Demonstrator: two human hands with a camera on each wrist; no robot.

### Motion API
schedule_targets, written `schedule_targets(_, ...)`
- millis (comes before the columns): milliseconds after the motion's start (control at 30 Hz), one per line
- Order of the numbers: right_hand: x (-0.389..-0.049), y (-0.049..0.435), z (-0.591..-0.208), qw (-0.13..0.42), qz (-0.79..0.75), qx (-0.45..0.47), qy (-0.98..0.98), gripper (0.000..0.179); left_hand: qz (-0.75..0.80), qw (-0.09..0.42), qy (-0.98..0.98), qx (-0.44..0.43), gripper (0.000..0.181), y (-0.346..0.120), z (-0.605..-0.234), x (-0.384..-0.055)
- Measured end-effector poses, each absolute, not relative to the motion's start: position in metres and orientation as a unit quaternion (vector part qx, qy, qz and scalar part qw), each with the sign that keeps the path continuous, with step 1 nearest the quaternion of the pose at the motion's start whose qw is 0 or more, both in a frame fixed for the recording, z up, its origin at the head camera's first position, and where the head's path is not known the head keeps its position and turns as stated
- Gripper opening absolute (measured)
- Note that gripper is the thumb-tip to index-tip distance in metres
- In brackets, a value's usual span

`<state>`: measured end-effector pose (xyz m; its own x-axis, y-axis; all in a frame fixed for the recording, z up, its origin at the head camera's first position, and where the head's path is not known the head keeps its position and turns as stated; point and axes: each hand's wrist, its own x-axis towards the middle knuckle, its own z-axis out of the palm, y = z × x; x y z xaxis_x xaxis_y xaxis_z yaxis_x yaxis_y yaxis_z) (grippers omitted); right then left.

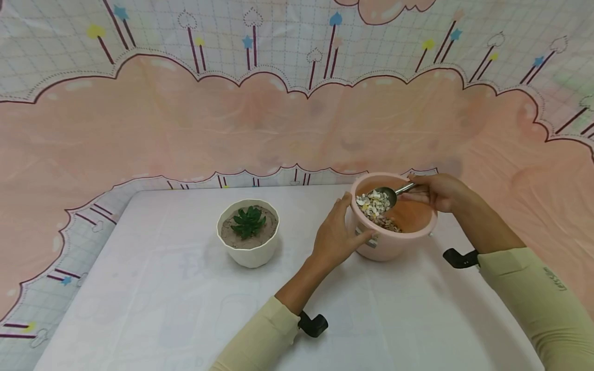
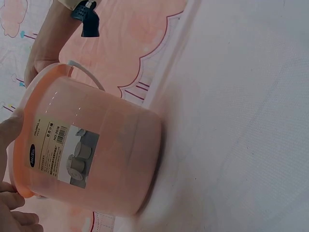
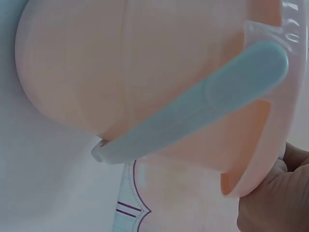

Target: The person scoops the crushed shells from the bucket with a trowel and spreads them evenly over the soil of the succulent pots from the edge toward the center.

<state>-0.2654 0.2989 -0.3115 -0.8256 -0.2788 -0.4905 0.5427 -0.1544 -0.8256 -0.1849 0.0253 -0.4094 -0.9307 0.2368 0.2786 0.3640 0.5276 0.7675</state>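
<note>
Spoon (image 1: 392, 195) is inside the pink bucket (image 1: 385, 250), its long axis slanting: the bowl points left and a little toward the near edge of the table (image 1: 153, 288), the handle runs up to the right. The right hand (image 1: 438, 191) pinches that handle over the bucket's right rim. Spoon bowl and pale chips (image 1: 374, 204) meet in view; how deep it dips I cannot tell. The left hand (image 1: 335, 234) rests on the bucket's left rim and outer wall, thumb and fingers spread apart. The bucket stands mouth up near the table's far edge, its pale bail (image 3: 193, 108) slanting down the side. Left of it, a white pot (image 1: 250, 256) holding a green succulent (image 1: 248, 222) stands upright, nearer the far-left corner.
</note>
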Motion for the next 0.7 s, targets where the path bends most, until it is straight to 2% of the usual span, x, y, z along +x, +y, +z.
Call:
schedule_targets(433, -0.264, 0.31, -0.312, 0.274, -0.788, 0.14, 0.533, 0.037, -0.45, 0.063, -0.875, -0.168, 0.102, 0.027, -0.409, -0.184)
schedule_targets(700, -0.26, 0.328, -0.316, 0.258, -0.826, 0.154, 0.477, 0.037, -0.447, 0.077, -0.874, -0.175, 0.103, 0.027, -0.41, -0.185)
